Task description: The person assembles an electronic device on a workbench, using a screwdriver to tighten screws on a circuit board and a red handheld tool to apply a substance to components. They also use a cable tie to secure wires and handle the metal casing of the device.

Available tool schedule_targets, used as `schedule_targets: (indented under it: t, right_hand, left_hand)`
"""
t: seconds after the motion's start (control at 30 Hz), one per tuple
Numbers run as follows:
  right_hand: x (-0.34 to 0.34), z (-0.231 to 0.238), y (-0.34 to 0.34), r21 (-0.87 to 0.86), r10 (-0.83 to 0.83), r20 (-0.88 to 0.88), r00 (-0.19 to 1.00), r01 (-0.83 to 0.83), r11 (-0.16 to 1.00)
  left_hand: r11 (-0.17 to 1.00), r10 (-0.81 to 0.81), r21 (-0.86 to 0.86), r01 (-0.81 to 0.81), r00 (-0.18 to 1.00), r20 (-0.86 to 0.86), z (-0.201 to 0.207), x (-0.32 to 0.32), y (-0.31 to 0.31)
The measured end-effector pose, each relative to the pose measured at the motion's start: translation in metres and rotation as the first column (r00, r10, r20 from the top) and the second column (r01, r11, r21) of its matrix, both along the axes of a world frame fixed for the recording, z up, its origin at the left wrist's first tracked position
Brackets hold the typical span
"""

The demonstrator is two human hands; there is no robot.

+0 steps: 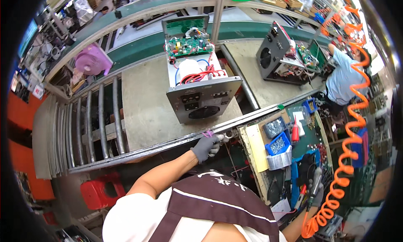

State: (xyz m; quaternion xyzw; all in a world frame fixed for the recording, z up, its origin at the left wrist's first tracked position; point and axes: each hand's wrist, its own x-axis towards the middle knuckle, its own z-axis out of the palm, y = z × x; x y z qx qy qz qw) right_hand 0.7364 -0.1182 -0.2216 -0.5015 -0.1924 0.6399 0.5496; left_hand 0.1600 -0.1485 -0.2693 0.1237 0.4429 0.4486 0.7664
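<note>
My left hand (204,149), in a grey glove, is curled at the front rail of the roller bench. A small purple piece (208,134) shows by its fingertips. What the fingers hold, if anything, I cannot make out. Behind that hand stands an opened dark-grey electrical unit (197,100), its fan panel facing me and its green circuit board (189,45) exposed. At the lower right, my gloved right hand (320,196) is closed around an air screwdriver (315,183) with an orange coiled hose (338,191) beside it.
Right of me, a parts table (262,181) carries blue bins of screws (278,145), a red bottle (295,133) and hand tools. Another opened unit (273,53) stands near a co-worker (346,80). A pink fan (90,61), metal rollers (103,116) and a red stool (98,191) are leftward.
</note>
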Motion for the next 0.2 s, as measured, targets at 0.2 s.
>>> schedule_targets:
  t: [0.2]
  right_hand:
    - [-0.122, -0.013, -0.020, 0.489, 0.551, -0.498, 0.670, -0.308, 0.816]
  left_hand:
    - [0.940, -0.216, 0.233, 0.249, 0.963, -0.161, 0.046, 0.010, -0.018]
